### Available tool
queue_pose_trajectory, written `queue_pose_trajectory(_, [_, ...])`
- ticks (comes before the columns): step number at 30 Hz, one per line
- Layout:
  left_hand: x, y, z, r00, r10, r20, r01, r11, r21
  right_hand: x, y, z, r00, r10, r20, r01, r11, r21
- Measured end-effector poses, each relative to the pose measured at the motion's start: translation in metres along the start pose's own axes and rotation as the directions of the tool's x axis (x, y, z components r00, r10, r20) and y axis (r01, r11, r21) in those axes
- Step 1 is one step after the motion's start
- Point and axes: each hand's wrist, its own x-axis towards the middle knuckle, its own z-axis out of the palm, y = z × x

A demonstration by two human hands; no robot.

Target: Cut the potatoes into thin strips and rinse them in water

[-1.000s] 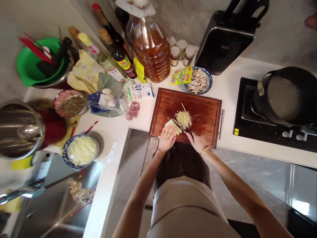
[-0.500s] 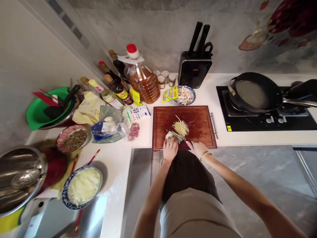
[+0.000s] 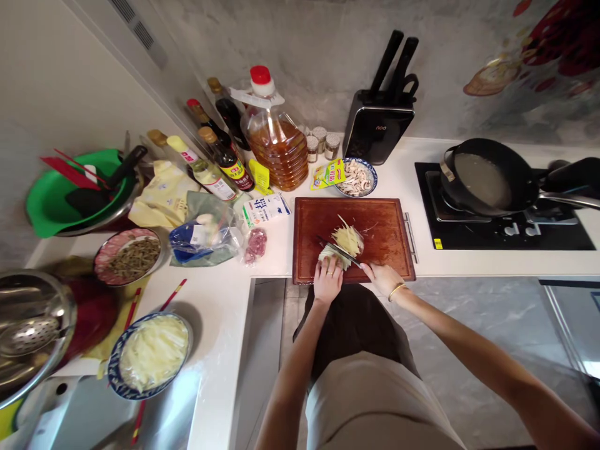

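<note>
My right hand (image 3: 383, 279) is wrapped round the handle of a kitchen knife (image 3: 345, 253). The blade points left, along the far side of a stack of thin pale vegetable slices (image 3: 334, 254). On that stack press the curled fingers of my left hand (image 3: 328, 282), with a ring on one finger. Just beyond the blade lies a loose heap of pale yellow vegetable strips (image 3: 347, 239). All of it rests on a reddish-brown wooden cutting board (image 3: 312, 222), close to the counter's front edge. My left fingertips partly hide the slices.
Behind the board are a bowl of sliced mushrooms (image 3: 359, 180), a seasoning packet (image 3: 328, 174) and a knife block (image 3: 379, 128). A pan (image 3: 487, 178) sits on the stove at right. Leftward stand an oil jug (image 3: 276, 150), bottles and a bowl of pale shreds (image 3: 152, 353).
The view has shifted slightly. More of the knife's blade shows now, its tip farther out beyond the slices. My left hand stays on the stack.
</note>
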Motion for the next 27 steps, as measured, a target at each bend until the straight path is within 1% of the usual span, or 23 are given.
queue_pose_trajectory(7, [0.000,-0.002,0.002,0.999,-0.018,0.044,0.020,0.998,-0.053,0.001,-0.002,-0.002,1.000,-0.008,0.029,0.011,0.997,-0.080])
queue_pose_trajectory(12, [0.000,-0.002,0.003,0.997,-0.020,0.073,0.025,0.998,-0.062,-0.003,-0.009,-0.005,0.998,0.032,0.053,-0.024,0.989,-0.143])
queue_pose_trajectory(15, [-0.001,-0.003,0.003,0.998,-0.011,0.066,0.015,0.999,-0.053,-0.007,-0.011,-0.005,0.996,0.042,0.072,-0.030,0.987,-0.157])
queue_pose_trajectory(18, [-0.002,-0.002,0.003,0.998,-0.009,0.055,0.012,0.998,-0.066,-0.004,-0.010,0.001,0.994,0.058,0.089,-0.042,0.984,-0.174])
queue_pose_trajectory(21, [-0.002,-0.002,0.005,0.997,-0.017,0.071,0.025,0.995,-0.099,0.006,-0.007,0.014,0.994,0.077,0.082,-0.061,0.981,-0.186])
queue_pose_trajectory(23, [-0.003,-0.002,0.005,0.997,-0.018,0.080,0.027,0.993,-0.114,0.012,-0.003,0.024,0.997,0.062,0.046,-0.055,0.988,-0.143])
queue_pose_trajectory(25, [-0.003,-0.003,0.006,0.997,-0.020,0.076,0.029,0.992,-0.123,0.016,0.002,0.030,0.999,0.038,-0.007,-0.038,0.998,-0.042])
queue_pose_trajectory(27, [-0.003,-0.003,0.008,0.997,-0.022,0.070,0.032,0.990,-0.136,0.017,0.008,0.032,0.998,0.038,-0.052,-0.034,0.997,0.075])
